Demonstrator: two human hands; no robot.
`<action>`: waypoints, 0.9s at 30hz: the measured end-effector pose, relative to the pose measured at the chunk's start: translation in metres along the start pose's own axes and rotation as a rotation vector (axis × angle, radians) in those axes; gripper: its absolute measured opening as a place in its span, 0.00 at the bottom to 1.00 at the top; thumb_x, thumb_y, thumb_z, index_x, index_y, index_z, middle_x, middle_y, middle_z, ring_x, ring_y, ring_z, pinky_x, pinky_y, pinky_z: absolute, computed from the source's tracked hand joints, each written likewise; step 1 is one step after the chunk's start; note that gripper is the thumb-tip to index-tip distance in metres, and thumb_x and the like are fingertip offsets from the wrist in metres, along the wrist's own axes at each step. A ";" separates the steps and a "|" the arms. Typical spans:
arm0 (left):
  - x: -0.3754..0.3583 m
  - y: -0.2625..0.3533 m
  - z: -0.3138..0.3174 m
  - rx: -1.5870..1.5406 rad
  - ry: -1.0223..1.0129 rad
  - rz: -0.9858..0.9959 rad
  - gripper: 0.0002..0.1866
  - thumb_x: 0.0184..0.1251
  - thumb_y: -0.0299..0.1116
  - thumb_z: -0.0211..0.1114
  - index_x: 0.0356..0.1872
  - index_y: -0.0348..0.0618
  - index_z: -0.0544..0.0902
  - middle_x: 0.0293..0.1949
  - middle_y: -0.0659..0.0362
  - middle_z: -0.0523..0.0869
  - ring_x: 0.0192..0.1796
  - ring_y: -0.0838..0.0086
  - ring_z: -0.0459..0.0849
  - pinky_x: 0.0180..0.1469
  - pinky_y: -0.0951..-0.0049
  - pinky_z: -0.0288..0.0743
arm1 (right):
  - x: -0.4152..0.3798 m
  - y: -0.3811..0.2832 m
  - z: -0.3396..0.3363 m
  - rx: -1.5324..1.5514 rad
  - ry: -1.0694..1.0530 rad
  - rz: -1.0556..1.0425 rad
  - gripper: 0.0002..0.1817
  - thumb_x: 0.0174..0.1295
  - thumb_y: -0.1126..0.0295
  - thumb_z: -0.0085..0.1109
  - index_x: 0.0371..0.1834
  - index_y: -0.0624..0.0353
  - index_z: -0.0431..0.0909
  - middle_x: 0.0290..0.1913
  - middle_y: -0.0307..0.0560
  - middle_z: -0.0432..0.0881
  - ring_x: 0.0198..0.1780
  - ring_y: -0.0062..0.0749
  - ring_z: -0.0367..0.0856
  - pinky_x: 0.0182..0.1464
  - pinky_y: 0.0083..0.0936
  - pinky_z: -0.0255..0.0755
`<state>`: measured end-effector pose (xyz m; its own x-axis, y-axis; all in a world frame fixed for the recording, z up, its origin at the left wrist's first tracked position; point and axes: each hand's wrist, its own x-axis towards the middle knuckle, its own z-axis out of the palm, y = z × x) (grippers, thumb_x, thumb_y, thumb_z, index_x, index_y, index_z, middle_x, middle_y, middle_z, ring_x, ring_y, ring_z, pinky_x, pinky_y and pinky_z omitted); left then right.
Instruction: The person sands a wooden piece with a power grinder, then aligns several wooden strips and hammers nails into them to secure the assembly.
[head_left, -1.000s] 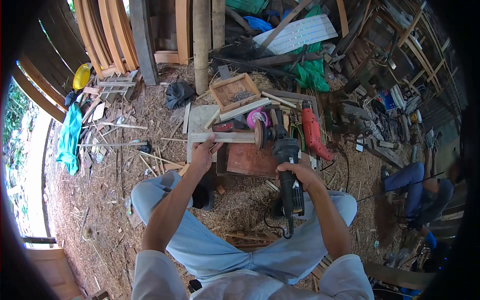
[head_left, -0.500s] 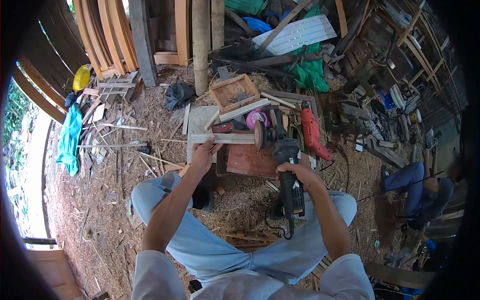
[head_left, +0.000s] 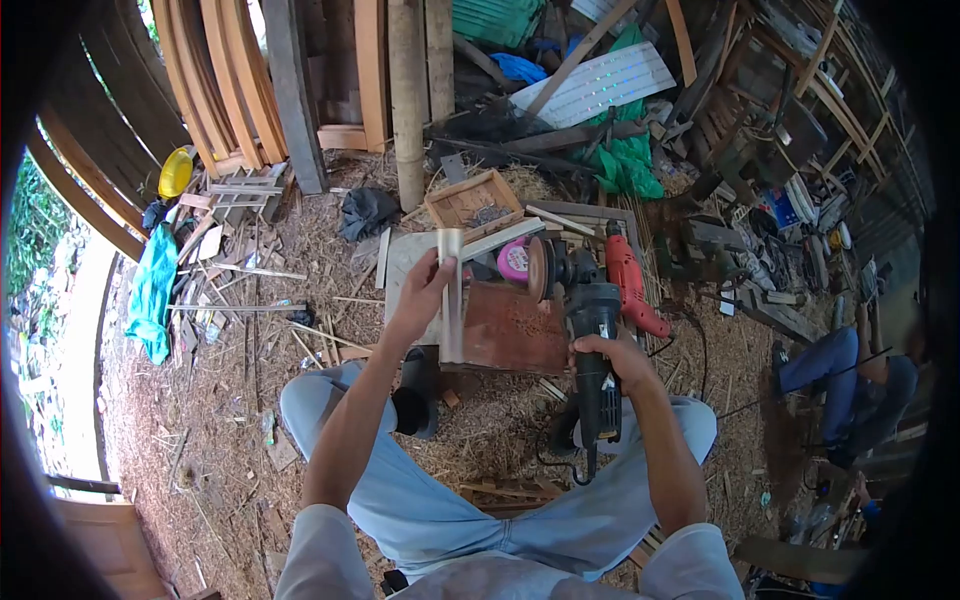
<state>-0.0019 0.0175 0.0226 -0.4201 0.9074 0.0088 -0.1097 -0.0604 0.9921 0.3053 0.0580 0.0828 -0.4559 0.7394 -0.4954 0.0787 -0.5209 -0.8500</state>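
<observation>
My left hand (head_left: pixel 425 290) grips a short pale wooden strip (head_left: pixel 452 315), which stands lengthwise away from me, its near end beside a reddish-brown board (head_left: pixel 510 325). My right hand (head_left: pixel 615 355) is wrapped round the black body of an angle grinder (head_left: pixel 594 318). The grinder's round sanding disc (head_left: pixel 541 268) faces left, apart from the strip. Behind the disc lies a pink round object (head_left: pixel 514 260). A red power drill (head_left: pixel 627 278) rests to the right of the grinder.
An open wooden box (head_left: pixel 474 203) sits beyond the board. Bamboo posts (head_left: pixel 408 110) rise behind it. Scraps and shavings cover the ground, with a teal bag (head_left: pixel 152 290) at left. Another person (head_left: pixel 835 380) sits at far right, and a black cord trails near my right leg.
The wooden strip has turned from crosswise to lengthwise and come away from the disc. My left hand has moved slightly right, and the view has shifted a little.
</observation>
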 end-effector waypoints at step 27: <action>-0.017 -0.006 -0.037 0.963 -0.407 -0.101 0.24 0.58 0.43 0.69 0.52 0.39 0.78 0.45 0.48 0.83 0.46 0.59 0.83 0.49 0.64 0.75 | -0.001 -0.003 -0.014 0.000 0.048 -0.029 0.23 0.45 0.71 0.69 0.44 0.61 0.70 0.30 0.44 0.79 0.27 0.29 0.82 0.27 0.27 0.78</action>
<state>-0.0272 -0.0129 0.0120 -0.0950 0.9718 -0.2158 0.7104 0.2181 0.6691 0.3185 0.0648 0.0836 -0.4145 0.7740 -0.4787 0.0658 -0.4992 -0.8640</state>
